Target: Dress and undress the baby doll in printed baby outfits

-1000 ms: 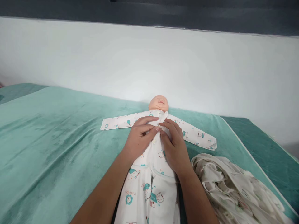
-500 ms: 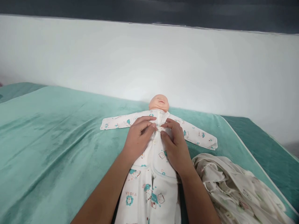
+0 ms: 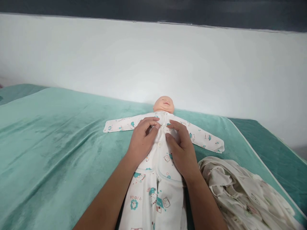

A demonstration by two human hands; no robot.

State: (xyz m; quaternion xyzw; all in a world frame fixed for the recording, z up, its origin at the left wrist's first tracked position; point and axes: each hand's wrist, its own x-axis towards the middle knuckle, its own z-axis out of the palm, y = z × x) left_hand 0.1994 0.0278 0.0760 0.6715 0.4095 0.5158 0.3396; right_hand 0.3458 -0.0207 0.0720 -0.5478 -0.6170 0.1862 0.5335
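Observation:
A baby doll [image 3: 164,104] lies face up in a white printed baby jacket [image 3: 153,159] and matching trousers [image 3: 144,207], its sleeves spread to both sides. My left hand [image 3: 144,135] is on the chest, thumb and forefinger pinched at the jacket's front edge beside the upper button [image 3: 163,127]. Across the front opening, my right hand [image 3: 179,140] rests on the cloth with thumb and forefinger apart. A lower button [image 3: 160,144] shows between the hands. The doll's arms are hidden in the sleeves.
A crumpled pale printed cloth [image 3: 240,191] lies to the right of my right forearm. Beneath everything is a light green sheet [image 3: 59,143] with a few creases. A white wall [image 3: 120,60] rises behind the doll's head.
My right fingers have parted from the cloth at the upper button, which now shows between the hands. The jacket's front below the neck lies flatter. My left hand has barely moved.

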